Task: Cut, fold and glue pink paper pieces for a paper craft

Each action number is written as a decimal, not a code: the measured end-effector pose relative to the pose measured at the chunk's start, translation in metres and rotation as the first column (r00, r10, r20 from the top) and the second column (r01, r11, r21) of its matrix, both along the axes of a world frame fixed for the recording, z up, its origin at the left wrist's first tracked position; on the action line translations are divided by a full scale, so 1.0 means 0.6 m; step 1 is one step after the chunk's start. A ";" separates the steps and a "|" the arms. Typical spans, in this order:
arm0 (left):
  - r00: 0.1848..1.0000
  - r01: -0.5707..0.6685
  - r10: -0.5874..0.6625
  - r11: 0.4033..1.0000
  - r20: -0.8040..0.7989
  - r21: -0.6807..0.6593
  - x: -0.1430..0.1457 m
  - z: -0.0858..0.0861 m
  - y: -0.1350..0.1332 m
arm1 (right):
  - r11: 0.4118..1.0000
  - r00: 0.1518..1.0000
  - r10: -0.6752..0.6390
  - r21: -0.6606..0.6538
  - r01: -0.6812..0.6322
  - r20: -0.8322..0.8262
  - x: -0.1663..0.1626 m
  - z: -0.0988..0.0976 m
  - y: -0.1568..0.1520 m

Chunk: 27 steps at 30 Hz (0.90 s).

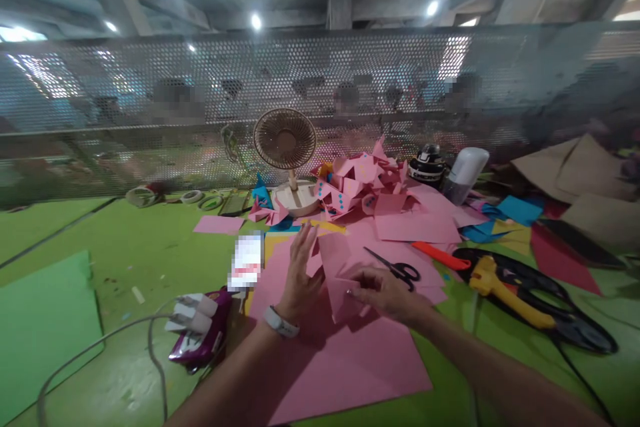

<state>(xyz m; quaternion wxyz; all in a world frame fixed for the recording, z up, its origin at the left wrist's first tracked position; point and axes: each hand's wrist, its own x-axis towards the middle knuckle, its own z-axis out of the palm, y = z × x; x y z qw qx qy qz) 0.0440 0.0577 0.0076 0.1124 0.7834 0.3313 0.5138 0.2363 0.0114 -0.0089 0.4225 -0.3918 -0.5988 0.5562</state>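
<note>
My left hand (pixel 301 267) stands upright with its fingers stretched out and together, pressed against the left edge of a folded pink paper piece (pixel 340 267). My right hand (pixel 383 290) has its fingers curled, pinching the right side of that same folded piece. The piece rests on a large pink paper sheet (pixel 345 360) spread on the green table (pixel 125 253). A white band sits on my left wrist. Black-handled scissors (pixel 395 267) lie just beyond my right hand.
A small desk fan (pixel 285 150) stands at the back beside a heap of folded pink shapes (pixel 365 187). A yellow glue gun (pixel 505 290) lies to the right, a purple device with white plugs (pixel 197 327) and a cable to the left. A perforated metal screen (pixel 320 87) closes off the table's far side.
</note>
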 end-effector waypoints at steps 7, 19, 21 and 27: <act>0.995 0.080 -0.070 0.988 0.074 -0.135 -0.015 -0.004 0.019 | 0.998 0.997 -0.066 0.005 0.066 -0.041 0.011 0.022 0.001; 0.993 0.049 -0.047 0.999 -0.111 0.017 -0.023 -0.011 0.028 | 0.918 0.886 -0.389 -0.194 0.347 -0.253 0.023 0.030 0.011; 0.994 0.026 -0.024 1.000 -0.102 0.013 -0.022 -0.011 0.028 | 0.908 0.880 -0.408 -0.212 0.362 -0.244 0.024 0.032 0.011; 0.999 0.006 -0.008 0.999 -0.046 -0.033 -0.018 0.004 0.022 | 0.894 0.879 -0.441 -0.175 0.412 -0.183 0.028 0.039 0.013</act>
